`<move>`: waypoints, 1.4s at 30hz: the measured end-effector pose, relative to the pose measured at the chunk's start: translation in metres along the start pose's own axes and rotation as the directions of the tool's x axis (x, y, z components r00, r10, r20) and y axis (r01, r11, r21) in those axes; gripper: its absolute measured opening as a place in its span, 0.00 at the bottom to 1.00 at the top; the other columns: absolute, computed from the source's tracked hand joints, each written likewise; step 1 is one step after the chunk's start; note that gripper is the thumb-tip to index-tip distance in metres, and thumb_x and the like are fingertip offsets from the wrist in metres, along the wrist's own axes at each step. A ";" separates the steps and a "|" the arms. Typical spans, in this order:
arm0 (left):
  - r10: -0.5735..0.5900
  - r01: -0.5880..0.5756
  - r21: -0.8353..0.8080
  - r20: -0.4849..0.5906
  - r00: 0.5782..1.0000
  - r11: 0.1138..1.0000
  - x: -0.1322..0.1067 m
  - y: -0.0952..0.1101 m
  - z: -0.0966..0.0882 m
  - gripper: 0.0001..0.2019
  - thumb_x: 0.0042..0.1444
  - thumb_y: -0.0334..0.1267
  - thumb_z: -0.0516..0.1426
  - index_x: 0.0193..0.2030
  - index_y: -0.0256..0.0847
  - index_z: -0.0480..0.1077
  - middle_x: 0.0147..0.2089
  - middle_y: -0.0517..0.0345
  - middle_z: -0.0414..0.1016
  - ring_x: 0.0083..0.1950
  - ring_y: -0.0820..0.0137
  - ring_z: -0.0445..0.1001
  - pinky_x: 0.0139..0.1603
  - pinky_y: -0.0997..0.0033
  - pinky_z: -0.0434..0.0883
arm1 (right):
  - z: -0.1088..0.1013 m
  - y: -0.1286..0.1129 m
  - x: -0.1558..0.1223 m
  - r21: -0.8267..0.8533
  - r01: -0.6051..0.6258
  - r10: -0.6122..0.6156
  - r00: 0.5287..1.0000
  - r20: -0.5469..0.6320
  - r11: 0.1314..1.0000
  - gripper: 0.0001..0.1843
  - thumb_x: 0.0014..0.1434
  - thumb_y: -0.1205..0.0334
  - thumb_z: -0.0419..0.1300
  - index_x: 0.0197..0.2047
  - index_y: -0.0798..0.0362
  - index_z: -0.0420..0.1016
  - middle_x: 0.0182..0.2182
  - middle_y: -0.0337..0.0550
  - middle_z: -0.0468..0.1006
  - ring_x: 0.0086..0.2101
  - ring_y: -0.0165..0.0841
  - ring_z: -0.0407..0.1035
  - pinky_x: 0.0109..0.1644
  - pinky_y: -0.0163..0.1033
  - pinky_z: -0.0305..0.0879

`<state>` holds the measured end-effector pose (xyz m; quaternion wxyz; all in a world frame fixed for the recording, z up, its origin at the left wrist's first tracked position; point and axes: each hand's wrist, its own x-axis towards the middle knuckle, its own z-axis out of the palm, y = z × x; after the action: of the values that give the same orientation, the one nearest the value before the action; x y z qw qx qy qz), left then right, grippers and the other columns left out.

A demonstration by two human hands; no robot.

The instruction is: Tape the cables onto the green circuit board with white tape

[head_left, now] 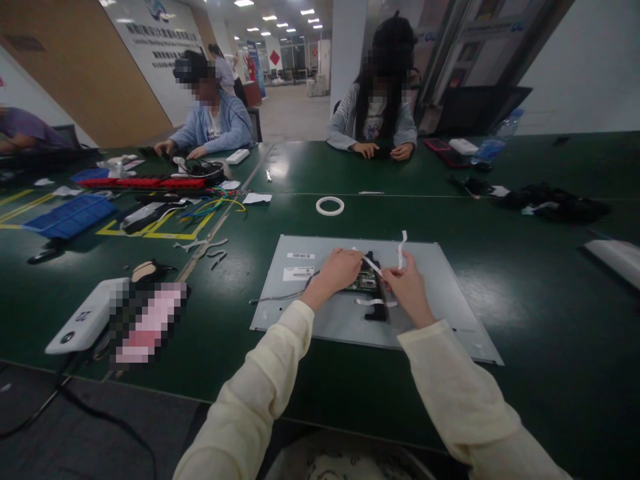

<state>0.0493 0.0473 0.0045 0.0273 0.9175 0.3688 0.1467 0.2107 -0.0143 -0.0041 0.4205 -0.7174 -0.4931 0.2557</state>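
A grey flat panel [320, 320] lies on the table in front of me, with a green circuit board [367, 281] and a black bracket [376, 312] near its middle. A strip of white tape [371, 265] stretches between my hands. My left hand [340, 270] has its fingers closed at the strip's left end, by the top of the board. My right hand [409, 285] pinches the strip further along, and its loose tail sticks up above the fingers. Another short piece of tape [367, 302] crosses the bracket lower down. My left hand partly covers the board and a grey cable [280, 298].
A roll of white tape [330, 206] lies beyond the panel. To the left are a white power bank [90, 317], a blue basket [70, 215] and tangled wires [213, 208]. Two people sit across the table [550, 300]. A water bottle [497, 139] stands at the far right.
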 end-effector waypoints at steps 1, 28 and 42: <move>0.002 -0.002 0.008 0.002 1.000 1.000 0.000 0.000 -0.001 0.14 0.62 0.32 0.44 0.49 0.37 0.66 0.48 0.51 0.73 0.50 0.66 0.71 0.52 0.64 0.63 | 0.000 0.001 0.000 -0.039 0.036 -0.036 0.999 -0.006 0.999 0.36 0.49 0.57 0.56 0.60 0.59 0.54 0.28 0.41 0.76 0.24 0.32 0.69 0.32 0.36 0.66; -0.067 0.066 0.039 0.047 0.997 0.997 0.003 0.005 0.002 0.16 0.58 0.28 0.46 0.50 0.37 0.67 0.47 0.50 0.70 0.48 0.65 0.70 0.50 0.64 0.66 | 0.001 0.001 -0.014 -0.717 0.337 -0.289 0.937 0.195 0.610 0.34 0.62 0.60 0.51 0.66 0.55 0.39 0.32 0.47 0.73 0.31 0.37 0.67 0.26 0.36 0.51; -0.112 0.113 -0.038 0.030 0.993 0.993 0.005 0.001 0.014 0.16 0.57 0.27 0.46 0.51 0.31 0.66 0.52 0.44 0.71 0.54 0.65 0.68 0.57 0.65 0.63 | -0.010 0.007 -0.015 -0.529 0.277 -0.243 0.961 0.134 0.803 0.34 0.59 0.58 0.51 0.66 0.54 0.45 0.26 0.40 0.72 0.27 0.34 0.65 0.27 0.35 0.51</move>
<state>0.0573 0.0507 -0.0079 0.0590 0.8964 0.4164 0.1396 0.2162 -0.0331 -0.0059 0.2164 -0.7245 -0.6510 0.0670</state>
